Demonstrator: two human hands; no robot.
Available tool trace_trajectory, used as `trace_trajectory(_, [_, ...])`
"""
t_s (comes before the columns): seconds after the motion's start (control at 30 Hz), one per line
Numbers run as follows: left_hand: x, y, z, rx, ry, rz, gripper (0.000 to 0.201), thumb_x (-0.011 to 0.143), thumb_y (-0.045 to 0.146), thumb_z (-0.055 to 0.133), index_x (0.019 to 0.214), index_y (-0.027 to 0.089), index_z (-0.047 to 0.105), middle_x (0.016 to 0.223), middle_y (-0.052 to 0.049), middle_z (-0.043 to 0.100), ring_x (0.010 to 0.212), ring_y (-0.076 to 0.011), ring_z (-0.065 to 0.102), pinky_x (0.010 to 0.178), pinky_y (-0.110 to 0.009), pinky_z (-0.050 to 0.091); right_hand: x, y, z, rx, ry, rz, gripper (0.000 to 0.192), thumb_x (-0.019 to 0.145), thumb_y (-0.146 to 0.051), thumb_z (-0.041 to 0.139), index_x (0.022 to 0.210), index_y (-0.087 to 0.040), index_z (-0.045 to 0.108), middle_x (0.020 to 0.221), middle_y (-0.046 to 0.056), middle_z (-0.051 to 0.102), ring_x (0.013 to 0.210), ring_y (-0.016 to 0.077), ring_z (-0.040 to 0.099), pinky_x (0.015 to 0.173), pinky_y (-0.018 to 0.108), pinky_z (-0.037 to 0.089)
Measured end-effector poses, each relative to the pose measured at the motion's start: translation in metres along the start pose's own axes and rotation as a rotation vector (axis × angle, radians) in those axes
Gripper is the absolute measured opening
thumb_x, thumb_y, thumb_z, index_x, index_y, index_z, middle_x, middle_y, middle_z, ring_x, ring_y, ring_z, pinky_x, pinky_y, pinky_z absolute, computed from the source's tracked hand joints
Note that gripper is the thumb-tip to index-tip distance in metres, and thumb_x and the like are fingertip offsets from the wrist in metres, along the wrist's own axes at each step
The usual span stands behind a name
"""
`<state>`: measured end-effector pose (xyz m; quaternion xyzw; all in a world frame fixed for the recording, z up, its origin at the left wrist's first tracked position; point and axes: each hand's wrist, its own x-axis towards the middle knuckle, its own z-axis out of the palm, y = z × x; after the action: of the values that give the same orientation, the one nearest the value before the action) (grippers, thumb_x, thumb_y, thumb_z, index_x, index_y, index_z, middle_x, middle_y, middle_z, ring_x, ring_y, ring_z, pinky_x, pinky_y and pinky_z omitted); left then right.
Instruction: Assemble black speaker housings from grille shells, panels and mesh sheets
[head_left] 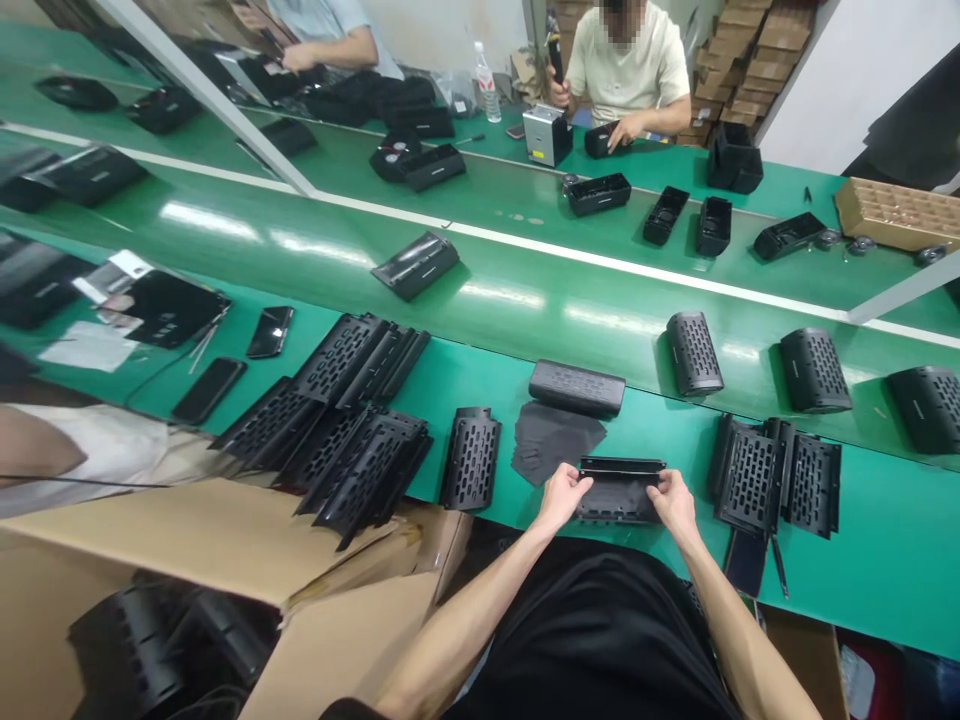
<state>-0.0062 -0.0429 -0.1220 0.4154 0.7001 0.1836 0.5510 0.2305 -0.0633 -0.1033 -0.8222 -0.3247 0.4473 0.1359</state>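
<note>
At the near edge of the green table (862, 540), a black grille panel (619, 492) held at both ends, left hand (561, 494) and right hand (673, 500) with fingers curled closed around it, dark sheets (551, 440) just behind, stacked grilles (776, 475) to the right.

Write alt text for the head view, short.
A person's left hand and right hand grip the two ends of a black grille panel at the edge of a green workbench, beside stacked grille panels. Across the bench, a co-worker handles black housings.
</note>
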Motion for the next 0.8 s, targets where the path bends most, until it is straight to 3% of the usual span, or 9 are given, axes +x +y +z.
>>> trace_trajectory(0.17, [-0.016,0.01,-0.017,-0.271,-0.079,0.007,0.047,0.071,0.061,0.077,0.081,0.021,0.054,0.067,0.007,0.05,0.057,-0.0105,0.049,0.053,-0.023,0.04,-0.014,-0.005,-0.009,0.399,-0.084,-0.04,0.028,0.099,-0.04,0.071,0.113,-0.015,0.067,0.099,0.003,0.071,0.08,0.0162,0.069,0.076,0.034,0.06])
trace_trajectory(0.27, [-0.026,0.022,-0.03,-0.406,-0.141,0.012,0.054,0.064,0.062,0.082,0.088,0.02,0.058,0.075,0.004,0.057,0.061,-0.0114,0.054,0.055,-0.023,0.042,-0.026,-0.013,-0.017,0.619,-0.134,-0.078,0.045,0.077,-0.048,0.088,0.103,-0.018,0.068,0.083,0.0,0.071,0.072,0.0172,0.069,0.072,0.032,0.057])
trace_trajectory(0.37, [-0.033,0.036,-0.039,-0.5,-0.178,0.026,0.057,0.058,0.055,0.09,0.091,0.019,0.061,0.083,0.0,0.063,0.069,-0.0135,0.061,0.062,-0.025,0.047,-0.036,-0.023,-0.023,0.77,-0.146,-0.104,0.055,0.057,-0.055,0.093,0.092,-0.022,0.067,0.079,0.0,0.072,0.07,0.0199,0.068,0.068,0.032,0.055])
trace_trajectory(0.57, [-0.048,0.061,-0.05,-0.636,-0.191,0.061,0.051,0.062,0.049,0.091,0.095,0.019,0.066,0.089,-0.002,0.069,0.082,-0.0158,0.064,0.079,-0.028,0.053,-0.052,-0.041,-0.033,0.876,-0.157,-0.125,0.053,0.052,-0.048,0.095,0.089,-0.023,0.067,0.077,0.0,0.071,0.068,0.0179,0.065,0.069,0.03,0.053])
trace_trajectory(0.8, [-0.064,0.078,-0.061,-0.696,-0.189,0.063,0.043,0.067,0.047,0.087,0.094,0.02,0.067,0.088,-0.002,0.069,0.081,-0.0161,0.063,0.076,-0.026,0.051,-0.069,-0.053,-0.047,0.876,-0.151,-0.163,0.045,0.058,-0.047,0.092,0.089,-0.024,0.069,0.083,0.0,0.07,0.073,0.0175,0.063,0.07,0.029,0.052])
